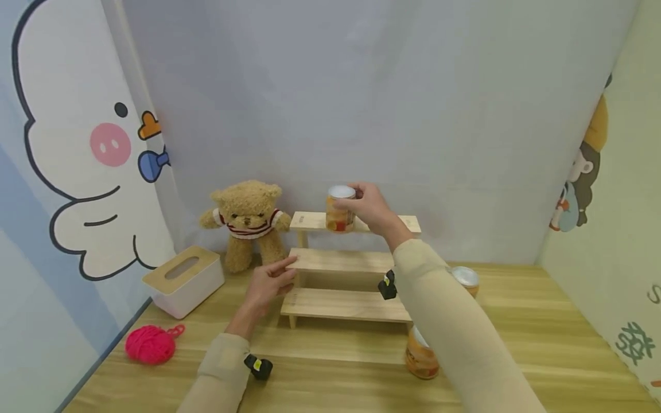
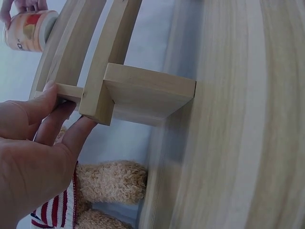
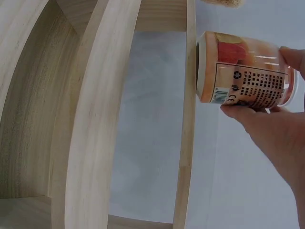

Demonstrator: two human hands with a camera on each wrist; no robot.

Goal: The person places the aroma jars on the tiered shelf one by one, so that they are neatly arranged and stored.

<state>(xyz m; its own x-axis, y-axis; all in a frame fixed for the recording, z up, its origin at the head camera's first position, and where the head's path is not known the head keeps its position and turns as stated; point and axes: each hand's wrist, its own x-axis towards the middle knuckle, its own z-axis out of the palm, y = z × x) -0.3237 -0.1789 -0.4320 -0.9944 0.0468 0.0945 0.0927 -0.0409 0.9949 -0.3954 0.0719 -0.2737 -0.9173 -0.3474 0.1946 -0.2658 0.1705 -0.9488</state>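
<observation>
My right hand (image 1: 369,207) grips a can with an orange fruit label (image 1: 338,218) by its upper part, thumb and fingers on opposite sides. The can is upright, its silver lid up and its base right at the top board of a three-tier wooden shelf (image 1: 341,261). In the right wrist view the can's (image 3: 248,71) barcode and printed text face the camera. At the shelf's left end, my left hand (image 1: 268,287) holds the end of the middle board, with digits above and below it. Another fingertip meets the lower board's support in the left wrist view.
A teddy bear (image 1: 248,223) in a striped sweater stands left of the shelf. Nearby are a tissue box (image 1: 188,287) with a wooden lid and a pink yarn ball (image 1: 151,345). Two more cans, one farther (image 1: 466,278) and one nearer (image 1: 420,358), stand on the table by my right forearm.
</observation>
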